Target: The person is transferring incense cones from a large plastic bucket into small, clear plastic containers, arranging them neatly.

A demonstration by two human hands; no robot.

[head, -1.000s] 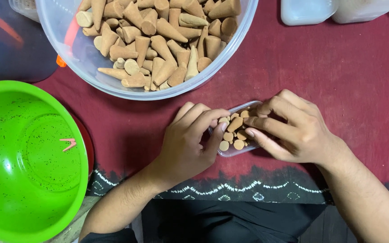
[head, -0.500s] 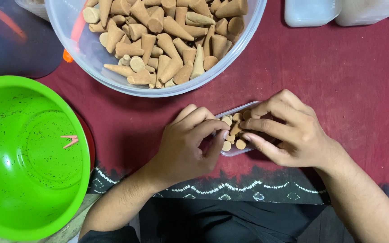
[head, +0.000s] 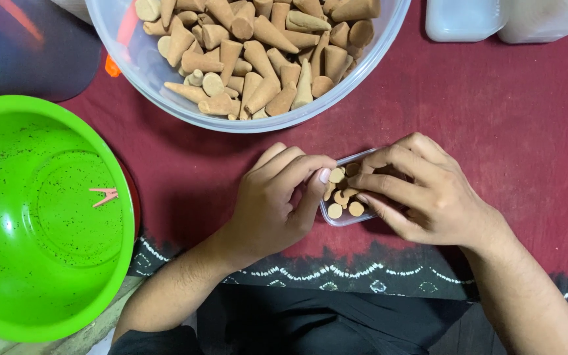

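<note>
Dark red cloth with a black, white-patterned border.

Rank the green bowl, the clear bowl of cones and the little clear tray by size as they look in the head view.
1. Green bowl and clear bowl of cones: both cut off by the frame, too close to rank.
2. Little clear tray, plainly smallest, between both hands.

Small clear tray of tan cones on the maroon cloth

The small clear plastic tray lies flat just below the large clear bowl, well apart from its rim. It is shallow, with rounded corners, and mostly hidden; only its left end and upper edge show. Inside, short tan cones stand packed upright, their round flat bases facing up. They match the larger loose cones heaped in the bowl in colour.
</note>
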